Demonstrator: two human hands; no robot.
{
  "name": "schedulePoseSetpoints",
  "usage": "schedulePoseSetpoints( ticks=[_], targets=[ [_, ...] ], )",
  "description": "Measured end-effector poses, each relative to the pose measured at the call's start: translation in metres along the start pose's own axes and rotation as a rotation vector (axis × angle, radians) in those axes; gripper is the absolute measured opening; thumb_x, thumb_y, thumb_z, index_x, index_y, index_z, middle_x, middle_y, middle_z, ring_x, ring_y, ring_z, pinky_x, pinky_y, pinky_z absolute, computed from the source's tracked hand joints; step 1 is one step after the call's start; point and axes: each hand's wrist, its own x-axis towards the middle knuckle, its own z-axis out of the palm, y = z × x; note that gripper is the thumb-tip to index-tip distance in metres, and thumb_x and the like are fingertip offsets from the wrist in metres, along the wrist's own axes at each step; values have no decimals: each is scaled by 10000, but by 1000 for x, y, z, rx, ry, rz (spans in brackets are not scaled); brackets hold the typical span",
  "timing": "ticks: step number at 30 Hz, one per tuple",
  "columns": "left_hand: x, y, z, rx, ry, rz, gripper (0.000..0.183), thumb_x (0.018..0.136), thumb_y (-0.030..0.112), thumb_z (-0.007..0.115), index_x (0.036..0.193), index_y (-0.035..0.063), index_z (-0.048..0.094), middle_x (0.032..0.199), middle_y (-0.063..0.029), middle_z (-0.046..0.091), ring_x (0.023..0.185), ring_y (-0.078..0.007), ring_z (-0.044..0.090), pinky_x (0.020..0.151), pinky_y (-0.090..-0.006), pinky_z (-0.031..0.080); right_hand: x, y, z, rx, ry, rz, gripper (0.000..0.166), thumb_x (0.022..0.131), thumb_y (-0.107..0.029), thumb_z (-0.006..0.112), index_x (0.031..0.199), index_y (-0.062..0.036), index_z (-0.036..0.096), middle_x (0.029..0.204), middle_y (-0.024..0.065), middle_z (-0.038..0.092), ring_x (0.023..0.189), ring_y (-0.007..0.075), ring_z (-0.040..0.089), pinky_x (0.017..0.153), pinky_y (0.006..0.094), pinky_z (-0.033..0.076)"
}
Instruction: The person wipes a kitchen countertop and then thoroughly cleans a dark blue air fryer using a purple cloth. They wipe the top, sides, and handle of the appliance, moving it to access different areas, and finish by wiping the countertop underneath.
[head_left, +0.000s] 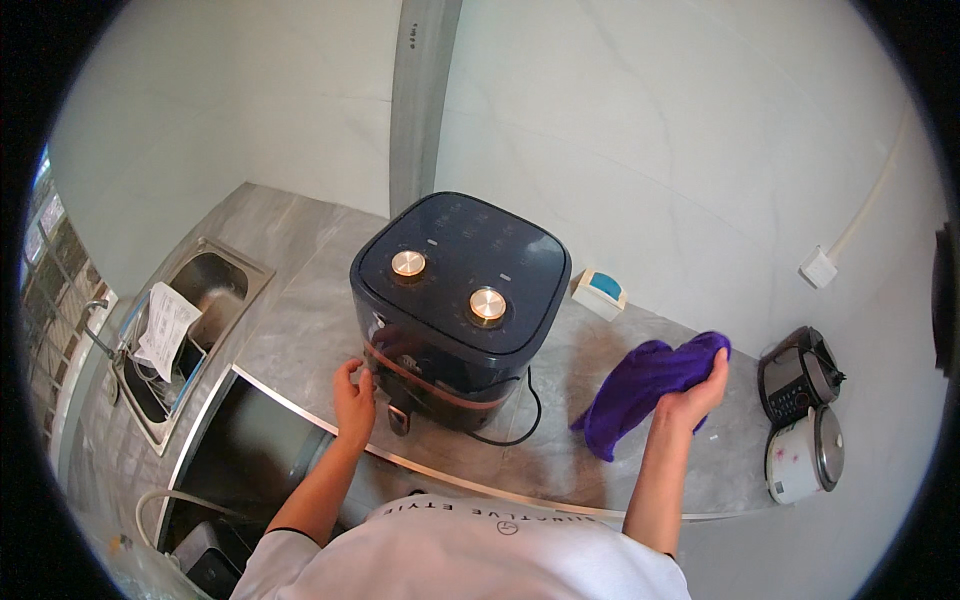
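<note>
A dark air fryer (457, 277) stands on the grey countertop (300, 300) before me, with two gold-rimmed knobs on its top and a handle low on its front. Beside its front left corner is my left hand (354, 401), fingers apart and holding nothing; whether the fingertips touch the casing is hard to tell. My right hand (697, 390) grips a purple cloth (645, 379), raised over the counter to the right of the fryer. A black power cord (536, 420) curves out from the fryer's right side onto the counter.
To the left, a steel sink (217, 277) holds a rack with a paper sheet (169, 326) on it. A white and blue box (600, 292) sits by the wall. At the right end are a dark appliance (795, 379) and a white rice cooker (799, 457). A plug (817, 268) is on the wall.
</note>
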Motion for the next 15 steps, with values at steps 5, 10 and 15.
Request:
schedulePoseSetpoints(
  ticks=[5, 10, 15],
  targets=[
    [-2, 15, -7, 64, -8, 2, 308, 860, 84, 610, 1152, 22, 533, 1091, -101, 538, 734, -149, 576, 656, -272, 472, -35, -36, 78, 10, -387, -204, 257, 873, -53, 578, 1115, -68, 495, 944, 31, 590, 853, 146, 583, 751, 316, 499],
    [1, 28, -19, 16, 19, 29, 334, 820, 19, 605, 1146, 21, 532, 1109, -82, 528, 767, -146, 584, 654, -278, 474, -59, -21, 142, -222, -987, -283, 369, 877, -87, 598, 1222, -19, 486, 1084, 62, 582, 977, 169, 562, 901, 316, 451],
    [2, 69, -22, -35, 18, 55, 325, 817, -4, 593, 1134, 31, 533, 1104, -72, 525, 800, -146, 586, 666, -277, 475, -84, 59, 177, -933, -1685, -113, 552, 963, -370, 473, 1385, -24, 394, 1338, 153, 512, 1238, 265, 485, 1025, 349, 376]
  ],
)
